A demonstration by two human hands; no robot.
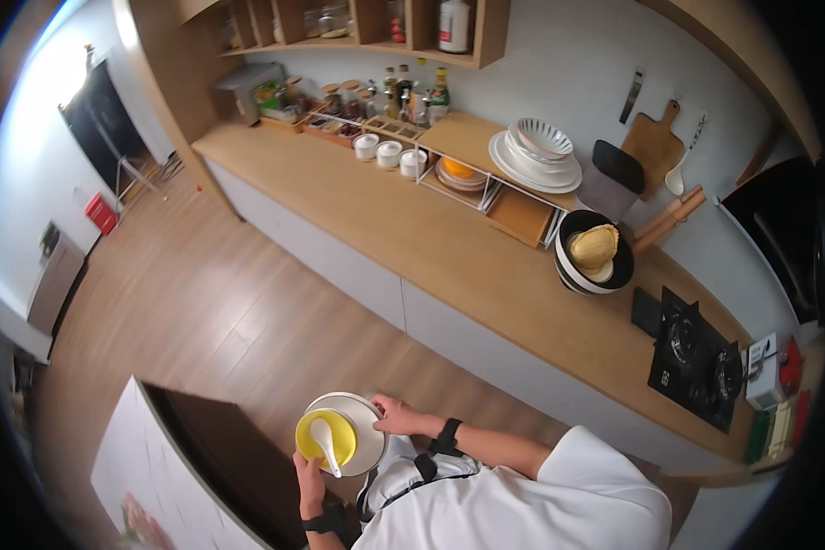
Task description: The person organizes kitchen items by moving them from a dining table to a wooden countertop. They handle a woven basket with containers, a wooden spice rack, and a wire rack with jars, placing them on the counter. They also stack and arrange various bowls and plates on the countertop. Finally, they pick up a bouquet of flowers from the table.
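My right hand (397, 417) grips the rim of a pale plate (369, 431). My left hand (309, 478) holds the near edge of a yellow bowl (344, 427) that sits on the plate. Whether its fingers also reach under the plate cannot be seen. A white soup spoon (324, 440) lies in the bowl, its handle reaching over the rim. The dishes are held in front of my body, above the wooden floor (247, 323).
A long wooden counter (357, 206) carries stacked white dishes (536, 172), a black-and-white pot (564, 271) and a gas stove (694, 357). Beneath my left hand's side is a white-topped table (151, 467) with dark sides. Lidded jars (388, 155) stand farther along the counter.
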